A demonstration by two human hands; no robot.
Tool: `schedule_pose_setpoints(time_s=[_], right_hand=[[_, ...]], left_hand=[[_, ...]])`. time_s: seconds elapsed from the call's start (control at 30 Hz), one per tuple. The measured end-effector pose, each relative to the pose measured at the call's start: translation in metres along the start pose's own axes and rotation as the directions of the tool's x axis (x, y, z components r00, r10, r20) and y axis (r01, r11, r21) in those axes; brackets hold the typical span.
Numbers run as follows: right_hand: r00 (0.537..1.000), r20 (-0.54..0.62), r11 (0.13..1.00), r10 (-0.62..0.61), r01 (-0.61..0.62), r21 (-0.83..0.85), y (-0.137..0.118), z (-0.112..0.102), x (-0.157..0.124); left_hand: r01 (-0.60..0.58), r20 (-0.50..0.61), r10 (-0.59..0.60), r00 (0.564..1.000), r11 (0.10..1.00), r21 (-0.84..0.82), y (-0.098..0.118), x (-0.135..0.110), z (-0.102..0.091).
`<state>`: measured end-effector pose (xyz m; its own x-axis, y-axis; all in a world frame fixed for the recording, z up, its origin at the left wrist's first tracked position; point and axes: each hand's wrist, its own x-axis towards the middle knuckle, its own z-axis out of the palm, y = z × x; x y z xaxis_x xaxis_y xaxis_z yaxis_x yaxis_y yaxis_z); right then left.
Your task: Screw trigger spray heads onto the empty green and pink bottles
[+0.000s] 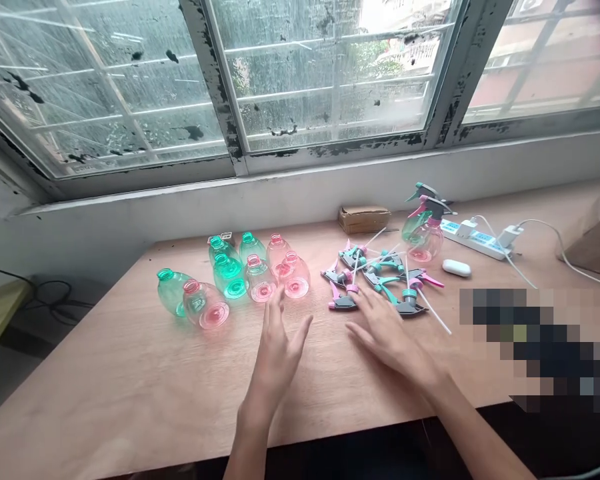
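Observation:
My left hand [283, 340] is over the middle of the table, fingers stretched out and thumb apart, holding nothing. Just beyond its fingertips stands a pink see-through bottle [296, 277], part of a group with several other pink bottles and green bottles [230, 275]. Another green bottle [173, 291] and a pink bottle [206, 305] stand farther left. My right hand [383, 327] is open too, its fingers reaching to the near side of a pile of spray heads [380, 267] in grey, pink and teal with white tubes. Whether the fingertips touch a spray head [344, 303] I cannot tell.
Two assembled spray bottles [425, 237] stand at the back right, near a white power strip [475, 239] with plugs and cables. A white earbud case [457, 268] lies in front. Cardboard boxes [364, 219] sit at the back and far right. A pixelated patch hides the right edge.

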<state>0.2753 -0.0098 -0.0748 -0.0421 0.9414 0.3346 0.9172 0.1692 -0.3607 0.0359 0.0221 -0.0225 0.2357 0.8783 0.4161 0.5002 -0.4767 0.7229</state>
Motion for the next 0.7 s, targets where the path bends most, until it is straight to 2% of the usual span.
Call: schedule_pose_setpoints(time_s=[0.07, 0.17, 0.23, 0.33, 0.4, 0.5, 0.6, 0.7], right_hand=[[1.0, 0.017, 1.0, 0.003, -0.003, -0.006, -0.007, 0.012, -0.001], [0.999, 0.05, 1.0, 0.013, -0.013, -0.016, -0.01, 0.016, -0.02], [0.998, 0.06, 1.0, 0.027, -0.026, -0.011, -0.008, 0.013, -0.037], [1.0, 0.022, 0.999, 0.012, -0.012, 0.034, -0.005, 0.007, -0.054], [1.0, -0.017, 0.999, -0.017, 0.018, 0.049, -0.004, 0.006, -0.053], [0.996, -0.047, 0.997, -0.069, 0.071, 0.038, -0.003, 0.007, -0.033], [0.997, 0.007, 0.994, -0.077, 0.076, 0.084, -0.005, 0.009, -0.006], [0.998, 0.04, 0.989, -0.054, 0.048, 0.141, -0.008, 0.008, 0.008]], left_hand=[[-0.068, -0.026, 0.069, 0.997, 0.998, 0.013, 0.003, 0.037, 0.009], [-0.112, -0.072, 0.116, 0.991, 0.991, 0.068, 0.0, 0.078, 0.03], [-0.095, -0.111, 0.106, 0.988, 0.99, 0.105, -0.005, 0.093, 0.044], [-0.066, -0.132, 0.086, 0.988, 0.987, 0.148, -0.009, 0.096, 0.057], [-0.079, -0.102, 0.095, 0.99, 0.985, 0.156, -0.007, 0.085, 0.057], [-0.09, -0.055, 0.099, 0.994, 0.986, 0.141, -0.001, 0.049, 0.045], [0.004, -0.097, 0.008, 0.995, 0.992, 0.126, -0.001, -0.002, 0.031], [0.124, -0.17, -0.114, 0.979, 0.991, 0.049, -0.015, -0.049, 0.024]])
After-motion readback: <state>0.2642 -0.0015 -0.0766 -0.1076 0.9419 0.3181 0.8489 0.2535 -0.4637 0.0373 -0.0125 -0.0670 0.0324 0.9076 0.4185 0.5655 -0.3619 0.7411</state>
